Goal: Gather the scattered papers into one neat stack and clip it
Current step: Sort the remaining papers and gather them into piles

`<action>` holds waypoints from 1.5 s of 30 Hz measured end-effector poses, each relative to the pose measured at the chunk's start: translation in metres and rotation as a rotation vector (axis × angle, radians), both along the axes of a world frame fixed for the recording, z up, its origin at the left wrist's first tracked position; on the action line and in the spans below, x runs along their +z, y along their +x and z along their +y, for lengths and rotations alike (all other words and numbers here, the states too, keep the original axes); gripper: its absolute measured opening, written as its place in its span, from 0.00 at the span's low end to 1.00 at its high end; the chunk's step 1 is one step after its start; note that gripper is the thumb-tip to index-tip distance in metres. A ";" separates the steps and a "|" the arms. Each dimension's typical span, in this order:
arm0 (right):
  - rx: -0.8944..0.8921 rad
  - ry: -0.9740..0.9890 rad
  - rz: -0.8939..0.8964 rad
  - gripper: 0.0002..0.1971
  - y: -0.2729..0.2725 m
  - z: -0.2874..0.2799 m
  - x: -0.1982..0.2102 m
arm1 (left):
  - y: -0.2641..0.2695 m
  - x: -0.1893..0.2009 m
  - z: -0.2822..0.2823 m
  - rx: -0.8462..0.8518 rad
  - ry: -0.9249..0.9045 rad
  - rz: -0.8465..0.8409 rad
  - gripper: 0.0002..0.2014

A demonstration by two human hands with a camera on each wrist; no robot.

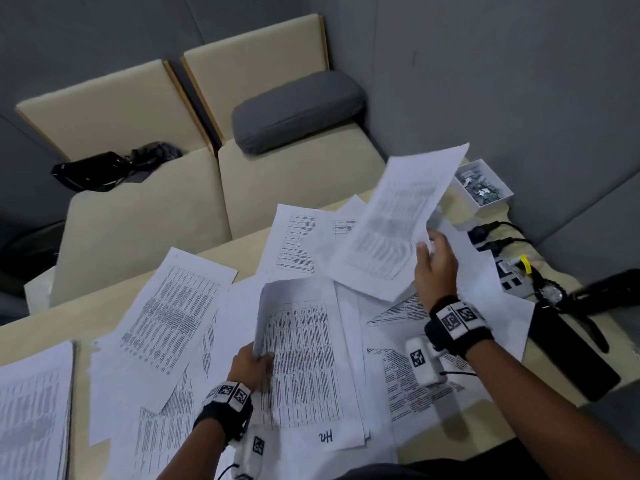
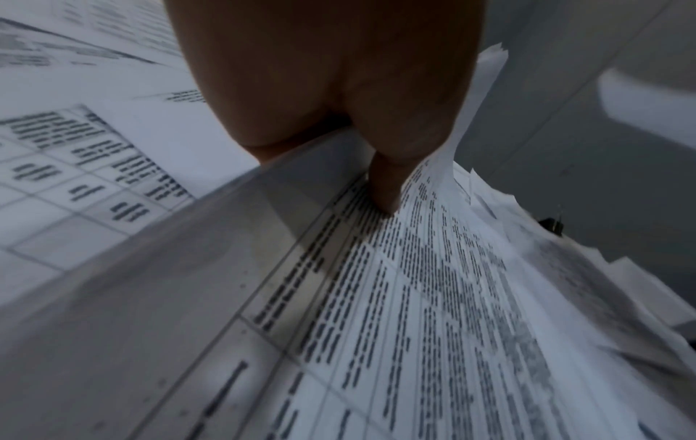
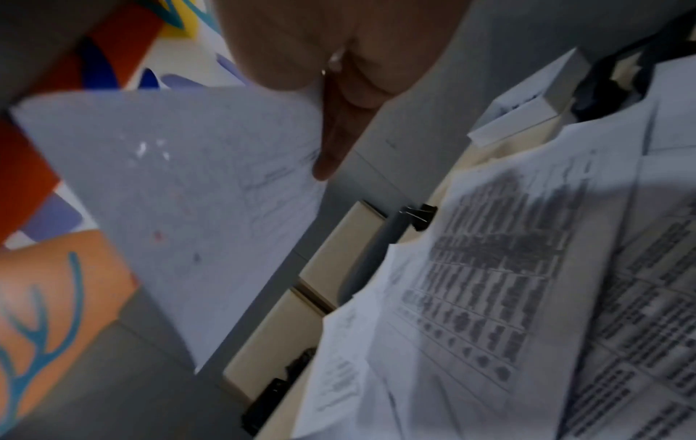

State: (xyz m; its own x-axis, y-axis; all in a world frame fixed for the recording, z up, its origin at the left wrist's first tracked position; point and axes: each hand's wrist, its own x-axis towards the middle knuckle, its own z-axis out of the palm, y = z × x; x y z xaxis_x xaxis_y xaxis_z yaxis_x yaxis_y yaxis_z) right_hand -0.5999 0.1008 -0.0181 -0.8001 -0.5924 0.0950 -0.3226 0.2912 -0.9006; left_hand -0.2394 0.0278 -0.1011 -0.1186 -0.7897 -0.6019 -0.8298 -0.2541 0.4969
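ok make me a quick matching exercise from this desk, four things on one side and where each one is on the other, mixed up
Things:
1. white box of clips
2. grey cushion
3. sheet in the right hand
4. black bag

Places:
A. on the left seat of the bench
B. lifted in the air above the scattered papers
C. at the far right corner of the table
D. against the backrest of the right seat

Pairs: 1-C, 2-D, 3-B, 4-A
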 end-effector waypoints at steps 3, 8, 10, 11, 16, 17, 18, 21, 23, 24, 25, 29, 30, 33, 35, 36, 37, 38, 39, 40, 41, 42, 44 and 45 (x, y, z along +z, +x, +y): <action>0.158 -0.110 -0.109 0.10 0.001 0.007 0.026 | 0.007 -0.002 -0.002 0.066 0.070 0.080 0.09; 0.322 0.134 -0.471 0.13 0.030 0.029 -0.007 | 0.004 0.004 0.000 0.263 0.150 0.213 0.10; 0.400 0.328 -0.440 0.16 0.051 0.039 -0.032 | 0.001 0.002 0.001 0.390 0.185 0.349 0.18; 0.436 0.411 -0.411 0.17 0.063 0.043 -0.041 | -0.001 0.004 0.003 0.446 0.240 0.430 0.24; 0.720 0.696 -0.258 0.16 0.098 0.048 -0.068 | -0.005 -0.007 0.003 0.486 0.349 0.576 0.34; 0.813 0.742 -0.212 0.15 0.100 0.048 -0.070 | -0.007 -0.008 0.002 0.430 0.325 0.502 0.34; 0.901 0.776 -0.180 0.14 0.100 0.048 -0.068 | -0.009 -0.013 0.001 0.387 0.275 0.442 0.30; 1.007 0.825 -0.222 0.21 0.089 0.042 -0.053 | -0.011 -0.015 0.001 0.300 0.162 0.225 0.15; 0.766 0.755 -0.275 0.20 0.067 0.031 -0.045 | -0.008 -0.017 0.003 0.257 0.138 0.164 0.12; 0.548 0.716 -0.274 0.17 0.050 0.023 -0.044 | -0.007 -0.018 0.004 0.253 0.136 0.164 0.12; 0.310 0.673 -0.267 0.15 0.031 0.016 -0.044 | -0.006 -0.019 0.004 0.253 0.131 0.155 0.12; -0.302 0.731 -0.483 0.30 -0.029 0.002 -0.031 | -0.007 -0.017 0.008 0.259 0.107 0.151 0.12; -0.348 0.737 -0.557 0.32 -0.041 -0.002 -0.034 | -0.007 -0.018 0.008 0.252 0.103 0.152 0.12; -0.321 0.603 -0.719 0.48 -0.061 -0.018 -0.050 | -0.009 -0.014 0.008 0.228 0.094 0.133 0.13; -0.283 0.627 -0.686 0.42 -0.061 -0.024 -0.047 | -0.010 -0.012 0.009 0.201 0.090 0.119 0.13; -0.279 0.666 -0.663 0.38 -0.061 -0.028 -0.048 | -0.010 -0.011 0.009 0.189 0.089 0.117 0.13; -0.263 0.661 -0.655 0.38 -0.060 -0.032 -0.049 | -0.011 -0.009 0.009 0.179 0.089 0.107 0.13; -0.223 0.653 -0.675 0.40 -0.058 -0.036 -0.048 | -0.010 -0.010 0.009 0.173 0.090 0.105 0.13; -0.182 0.612 -0.685 0.41 -0.055 -0.040 -0.052 | -0.010 -0.008 0.009 0.176 0.093 0.102 0.13; -0.145 0.580 -0.681 0.38 -0.054 -0.044 -0.059 | -0.010 -0.009 0.009 0.183 0.095 0.113 0.13; -0.109 0.554 -0.666 0.31 -0.050 -0.046 -0.064 | -0.010 -0.008 0.009 0.190 0.098 0.119 0.13; -0.100 0.537 -0.652 0.25 -0.042 -0.048 -0.063 | -0.009 -0.009 0.008 0.189 0.100 0.125 0.13; -0.145 0.492 -0.526 0.20 -0.027 -0.049 -0.055 | -0.009 -0.009 0.008 0.183 0.107 0.121 0.13; -0.188 0.435 -0.427 0.18 -0.021 -0.049 -0.048 | -0.009 -0.008 0.008 0.179 0.110 0.115 0.14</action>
